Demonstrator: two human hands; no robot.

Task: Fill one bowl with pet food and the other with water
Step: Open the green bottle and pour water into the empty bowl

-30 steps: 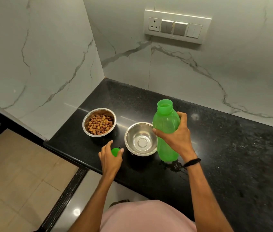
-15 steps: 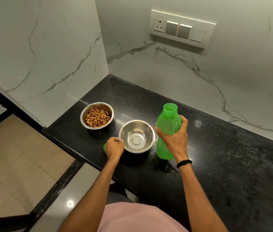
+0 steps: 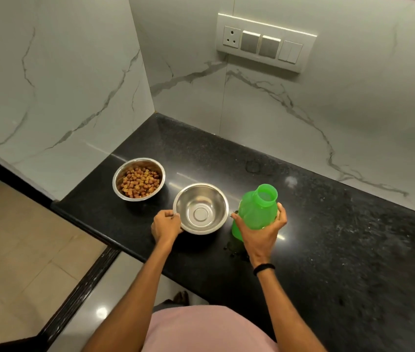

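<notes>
A: Head view, item one: what is entered for the counter?

B: A black speckled granite counter (image 3: 328, 237) is recorded, set into a corner of white marbled wall. A switch panel (image 3: 266, 45) is noted on the far wall. Small dark wet spots are seen on the counter just near the bottle's base.

A: Item two: the bowls?

B: Two steel bowls are listed. The far-left bowl (image 3: 139, 182) is filled with brown kibble (image 3: 140, 182); that half of the task is judged done. The near bowl (image 3: 200, 209) is seen dry and empty, a little right of and nearer than the first, close to it.

A: Item three: the hands?

B: The left hand (image 3: 166, 226) is curled at the near-left rim of the empty bowl, fingertips on the rim as if to steady it; whether anything is kept inside the closed palm cannot be told. The right hand (image 3: 261, 233) is wrapped around the shoulder of an uncapped green plastic bottle (image 3: 258, 209), which is held just right of the empty bowl, mouth tilted slightly toward the camera. Whether its base rests on the counter cannot be told. A black band (image 3: 264, 268) is worn at the right wrist.

A: Step in hand?

B: The water step is judged begun but nothing has been poured. Next, the bottle's mouth would need to be brought over the empty bowl and tipped slowly left, with the bowl held still so it is not slid or splashed over.
</notes>
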